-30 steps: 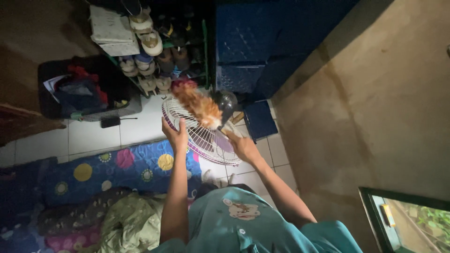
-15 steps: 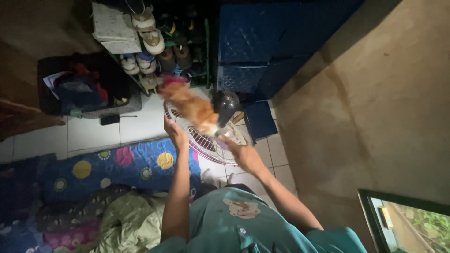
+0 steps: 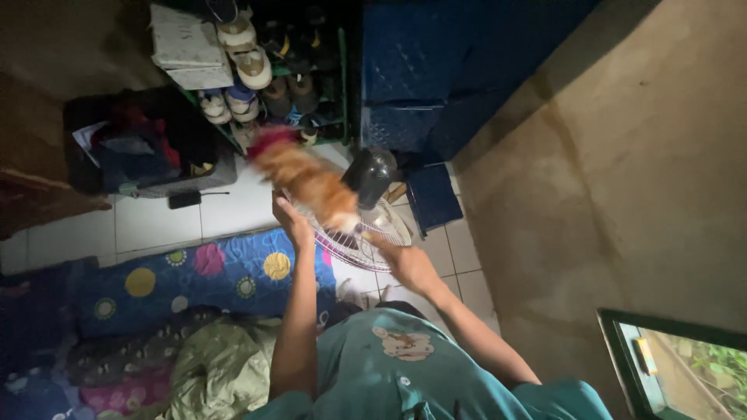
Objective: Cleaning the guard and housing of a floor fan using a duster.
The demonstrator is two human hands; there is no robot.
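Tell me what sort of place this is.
Most likely a room in a home, perhaps a bedroom or entry corner: a shoe rack full of shoes, a patterned mattress on the tiled floor, and an electric fan being dusted.

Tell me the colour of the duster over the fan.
Orange-brown with a pink-red tip, blurred; the duster shows best in the head view.

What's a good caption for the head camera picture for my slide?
Right hand sweeps an orange feather duster over a fan's wire grille while the left hand steadies its rim.
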